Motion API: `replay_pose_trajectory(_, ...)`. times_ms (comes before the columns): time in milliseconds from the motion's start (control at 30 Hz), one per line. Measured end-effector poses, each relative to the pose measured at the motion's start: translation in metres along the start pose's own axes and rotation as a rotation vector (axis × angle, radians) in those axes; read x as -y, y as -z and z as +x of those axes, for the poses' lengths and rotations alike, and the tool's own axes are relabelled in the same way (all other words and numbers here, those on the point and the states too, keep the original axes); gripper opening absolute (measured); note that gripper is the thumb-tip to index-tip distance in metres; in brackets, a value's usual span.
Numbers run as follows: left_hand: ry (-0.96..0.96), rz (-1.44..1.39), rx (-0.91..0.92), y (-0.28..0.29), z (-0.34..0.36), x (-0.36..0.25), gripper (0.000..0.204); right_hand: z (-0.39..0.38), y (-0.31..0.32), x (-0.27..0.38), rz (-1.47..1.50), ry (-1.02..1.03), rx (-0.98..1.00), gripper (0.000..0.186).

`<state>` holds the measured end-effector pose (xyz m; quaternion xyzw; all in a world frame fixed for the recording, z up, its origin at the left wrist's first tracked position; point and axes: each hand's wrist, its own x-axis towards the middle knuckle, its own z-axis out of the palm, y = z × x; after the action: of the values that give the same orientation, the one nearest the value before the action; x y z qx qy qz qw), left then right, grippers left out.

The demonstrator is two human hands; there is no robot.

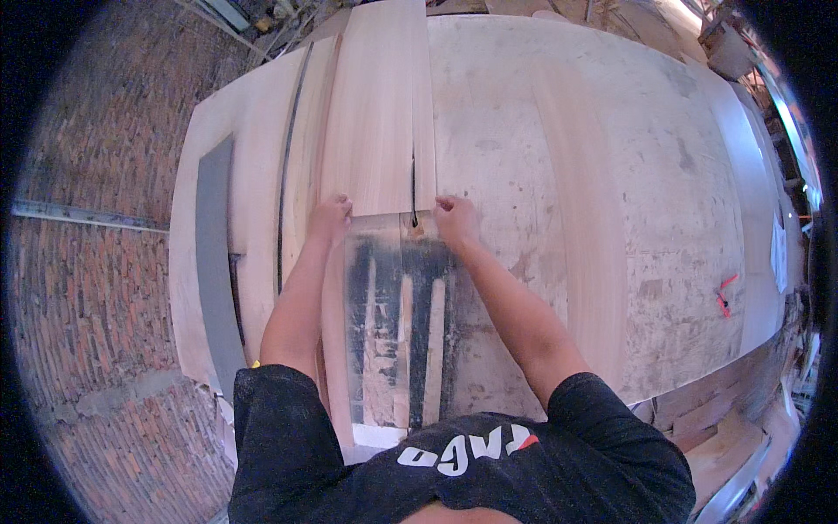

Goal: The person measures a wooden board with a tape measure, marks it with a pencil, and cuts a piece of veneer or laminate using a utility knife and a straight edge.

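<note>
Two hands press on the near end of a pale wooden board (377, 113) that lies flat on a dusty, worn desk (611, 175). The left hand (330, 218) sits at the board's near left corner, fingers curled down over the edge; the right hand (456, 218) sits at the near right side, fingers likewise bent onto the wood. Neither grip encloses the board: both hands bear on its end and top face, which reads as pushing and steadying rather than lifting.

A dark slot (413, 188) runs lengthwise into the board between the hands, ending just ahead of them, so the board is partly divided into a wide left part and a narrow right strip. The hands sit on either side of this slot, well placed to keep both parts aligned.

Just below the hands lies a dark, scuffed plate (397, 332) with pale streaks of sawdust. To the left, further pale planks (262, 175) lie alongside, with a grey strip (214, 253) at the desk's edge. A small red object (724, 293) lies far right, well apart. Brick paving (96, 288) surrounds the desk. Nothing obstructs the board's path ahead.
</note>
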<state>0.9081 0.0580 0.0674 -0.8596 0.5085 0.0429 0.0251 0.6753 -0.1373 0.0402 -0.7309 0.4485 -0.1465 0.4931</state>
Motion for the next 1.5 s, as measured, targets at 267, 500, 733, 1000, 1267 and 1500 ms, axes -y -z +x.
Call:
replay_pose_trajectory(267,0.061,-0.076,-0.307,0.078,0.004,-0.008,0.031,0.003,0.067,-0.032,0.612,-0.195,-0.18,0.025)
replay_pose_trajectory(500,-0.055,-0.05,-0.666,0.15,0.02,0.005,0.012,-0.047,0.193,-0.106,0.804,-0.304,-0.378,0.015)
replay_pose_trajectory(733,0.363,-0.16,-0.876,0.243,0.02,0.05,0.04,-0.134,0.347,-0.244,0.686,-0.287,-0.532,0.016)
replay_pose_trajectory(1000,0.791,-0.488,-1.275,0.246,-0.105,0.192,0.049,-0.209,0.368,-0.27,0.547,-0.387,-0.571,0.011)
replay_pose_trajectory(1267,1.324,-1.162,-1.129,0.135,-0.3,0.23,0.051,-0.28,0.352,-0.294,0.504,-0.576,-0.752,0.012)
replay_pose_trajectory(1500,1.544,-1.649,-1.294,0.036,-0.52,0.22,0.04,-0.369,0.318,-0.27,0.352,-0.447,-0.64,0.009)
